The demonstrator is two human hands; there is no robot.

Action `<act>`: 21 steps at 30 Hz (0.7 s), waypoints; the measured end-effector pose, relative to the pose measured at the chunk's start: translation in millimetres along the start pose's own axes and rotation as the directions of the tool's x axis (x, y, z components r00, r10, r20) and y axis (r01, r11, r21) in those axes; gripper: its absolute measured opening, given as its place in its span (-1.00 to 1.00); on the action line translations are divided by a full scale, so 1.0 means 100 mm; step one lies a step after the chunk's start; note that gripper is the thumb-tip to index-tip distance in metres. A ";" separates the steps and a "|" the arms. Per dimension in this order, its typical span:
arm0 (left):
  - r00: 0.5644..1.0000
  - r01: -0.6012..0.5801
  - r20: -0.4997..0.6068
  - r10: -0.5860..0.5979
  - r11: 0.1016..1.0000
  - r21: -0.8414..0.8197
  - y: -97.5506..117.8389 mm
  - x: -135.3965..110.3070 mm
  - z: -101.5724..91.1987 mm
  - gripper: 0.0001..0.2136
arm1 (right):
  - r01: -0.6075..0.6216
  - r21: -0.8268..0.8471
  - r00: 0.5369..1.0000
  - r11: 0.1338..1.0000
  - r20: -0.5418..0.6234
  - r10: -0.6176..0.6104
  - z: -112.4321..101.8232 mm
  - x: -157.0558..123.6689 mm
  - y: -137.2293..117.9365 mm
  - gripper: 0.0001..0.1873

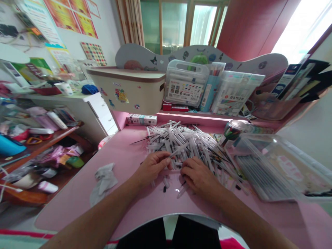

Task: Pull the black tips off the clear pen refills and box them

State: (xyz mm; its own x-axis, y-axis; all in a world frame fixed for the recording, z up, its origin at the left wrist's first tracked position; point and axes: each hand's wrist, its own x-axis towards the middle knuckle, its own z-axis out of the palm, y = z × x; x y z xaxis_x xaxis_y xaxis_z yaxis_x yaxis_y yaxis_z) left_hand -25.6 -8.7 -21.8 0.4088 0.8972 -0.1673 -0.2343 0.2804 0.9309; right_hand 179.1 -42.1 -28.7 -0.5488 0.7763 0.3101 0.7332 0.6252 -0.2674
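Observation:
A loose heap of pen parts (178, 133), translucent white barrels and thin dark refills, lies on the pink desk in front of me. At the heap's near edge my left hand (154, 165) pinches a translucent pen barrel (179, 149) between thumb and fingers; the barrel slants up to the right. Beside it, my right hand (201, 175) is closed with its fingers curled down, and what they hold is hidden. Under its fingertips, close to the desk, is a clear pen piece (182, 191). A small black cap (164, 189) lies between my forearms.
At right stands a clear plastic box (269, 199) holding a row of pens, its lid raised. A can (233, 130) is behind it. Left on the desk lies a crumpled white tissue (105, 178). A cream bin (129, 91) and marker cases (186, 84) line the shelf.

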 end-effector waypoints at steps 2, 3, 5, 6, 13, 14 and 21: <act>1.000 -0.017 0.000 0.017 0.999 0.033 0.00 0.00 0.00 -0.82 | 0.010 0.080 0.999 0.997 -0.046 -0.007 -0.04 0.00 0.01 -0.86; 1.000 -0.021 -0.004 0.021 0.999 0.044 0.00 -0.01 -0.01 -0.82 | 0.006 0.133 0.996 0.991 -0.084 0.005 -0.06 0.00 0.02 -0.84; 1.000 -0.018 -0.007 0.018 0.998 0.058 0.00 -0.02 -0.01 -0.82 | -0.025 0.255 0.981 0.967 -0.179 0.073 -0.13 -0.01 0.05 -0.80; 1.000 -0.014 -0.004 0.014 0.998 0.067 -0.01 -0.02 -0.01 -0.82 | -0.048 0.317 0.964 0.947 -0.233 0.127 -0.17 -0.02 0.06 -0.78; 0.998 -0.018 0.056 0.007 0.976 0.215 -0.08 -0.04 -0.04 -0.79 | -0.205 0.819 0.753 0.536 -0.218 0.621 -0.28 -0.05 0.12 -0.87; 0.998 -0.025 0.064 0.010 0.971 0.240 -0.08 -0.04 -0.04 -0.79 | -0.205 0.863 0.739 0.462 -0.173 0.651 -0.27 -0.05 0.12 -0.86; 0.993 -0.094 0.108 0.053 0.900 0.427 -0.03 -0.03 -0.06 -0.75 | -0.208 0.898 0.724 0.387 -0.124 0.679 -0.24 -0.01 0.11 -0.82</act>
State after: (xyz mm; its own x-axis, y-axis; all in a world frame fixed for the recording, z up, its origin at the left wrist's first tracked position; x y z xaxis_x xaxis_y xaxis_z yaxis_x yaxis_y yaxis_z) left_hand -31.7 -10.0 -25.7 0.4887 0.8686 -0.0821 0.1271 0.0222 0.9916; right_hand 197.7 -38.1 -10.2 0.1505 0.9762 0.1563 0.0371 0.1525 -0.9876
